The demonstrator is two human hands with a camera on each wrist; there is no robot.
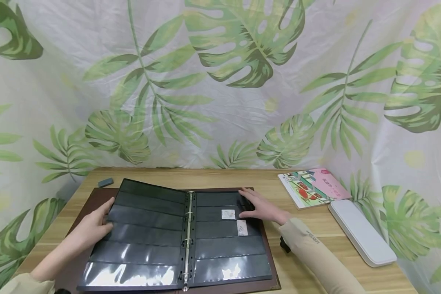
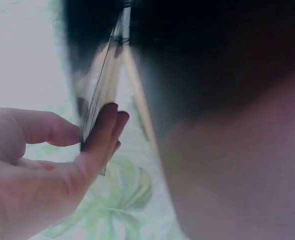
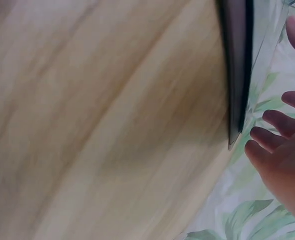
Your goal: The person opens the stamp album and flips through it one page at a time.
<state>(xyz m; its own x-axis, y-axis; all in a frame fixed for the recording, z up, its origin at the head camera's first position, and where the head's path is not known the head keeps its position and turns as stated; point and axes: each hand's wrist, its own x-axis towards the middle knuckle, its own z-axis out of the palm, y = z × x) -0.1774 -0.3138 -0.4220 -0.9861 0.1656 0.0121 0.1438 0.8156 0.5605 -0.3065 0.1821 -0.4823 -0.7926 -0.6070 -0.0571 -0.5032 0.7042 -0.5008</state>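
Observation:
A stamp album with a dark brown cover [image 1: 103, 196] lies spread on the table, its metal ring spine [image 1: 187, 241] running down the middle. At its left side my left hand [image 1: 90, 224] pinches the outer edge of a black stamp page [image 1: 143, 234], which is raised off the cover. The left wrist view shows the thumb and fingers [image 2: 105, 125] on opposite faces of that page. Two small pale stamps, one upper [image 1: 228, 214] and one lower [image 1: 242, 228], sit in strips of the right page [image 1: 229, 247]. My right hand [image 1: 261, 207] has its fingers spread at that page's upper right edge, holding nothing.
A blue-grey block [image 1: 105, 182] lies behind the album on the left. Back right is a pink picture book [image 1: 314, 188], with a long white case [image 1: 361, 232] in front of it. Leaf-patterned cloth [image 1: 220, 102] hangs behind the wooden table [image 1: 297, 273].

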